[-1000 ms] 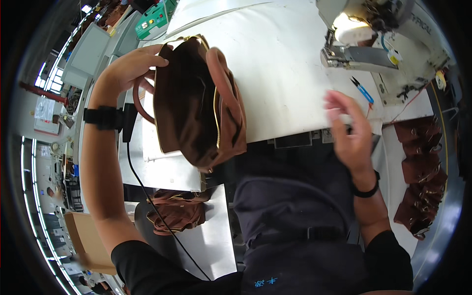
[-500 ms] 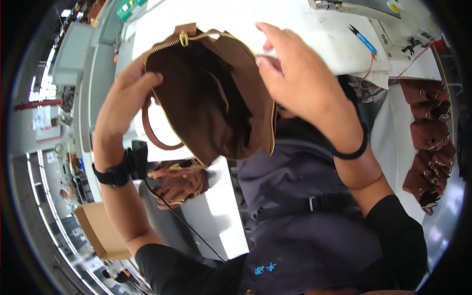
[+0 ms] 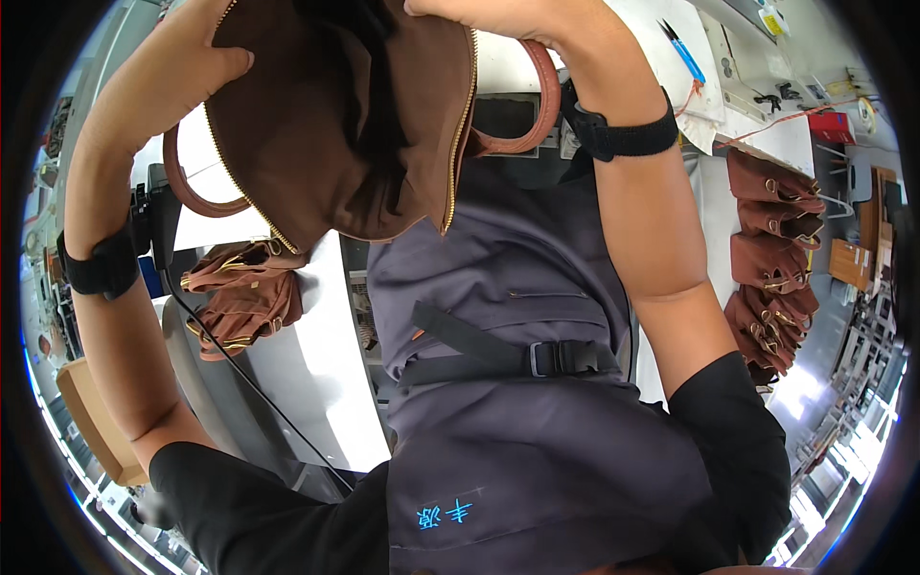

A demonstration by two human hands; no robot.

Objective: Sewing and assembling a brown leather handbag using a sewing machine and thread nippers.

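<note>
A brown handbag (image 3: 345, 115) with a gold zipper and two curved handles hangs upside down, close in front of my chest at the top of the view. My left hand (image 3: 182, 67) grips its left side, thumb pressed on the fabric. My right hand (image 3: 479, 14) holds its upper right edge and is partly cut off by the frame. Both wrists wear black bands. The bag's opening is unzipped and its dark lining shows.
More brown bags lie on a white surface at my lower left (image 3: 240, 292), and several hang or stack at the right (image 3: 771, 249). A blue-handled tool (image 3: 682, 50) lies on the white table. A black cable (image 3: 240, 383) runs down my left side.
Both hands have lifted the bag from the table up toward my face and turned it over. My right hand, free a second ago, now grips the bag.
</note>
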